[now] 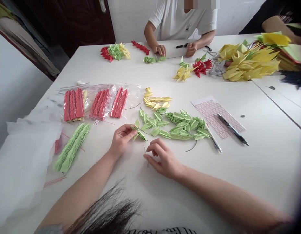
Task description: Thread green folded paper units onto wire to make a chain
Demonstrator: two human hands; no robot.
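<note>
My left hand pinches a small bunch of folded green paper leaves between thumb and fingers. A dark thread runs from it toward a long string of green paper leaves lying on the table to the right. My right hand is just below and right of the bunch, apart from it. Its thumb and forefinger are curled around a thin, needle-like metal piece. A second tiny metal item shows under the thumb, too small to name.
Bagged red paper pieces, a green folded bundle and plastic bags lie left. Yellow pieces lie ahead. A pen rests on a label sheet; another pen lies nearby. Across the table, a person's hands handle green pieces.
</note>
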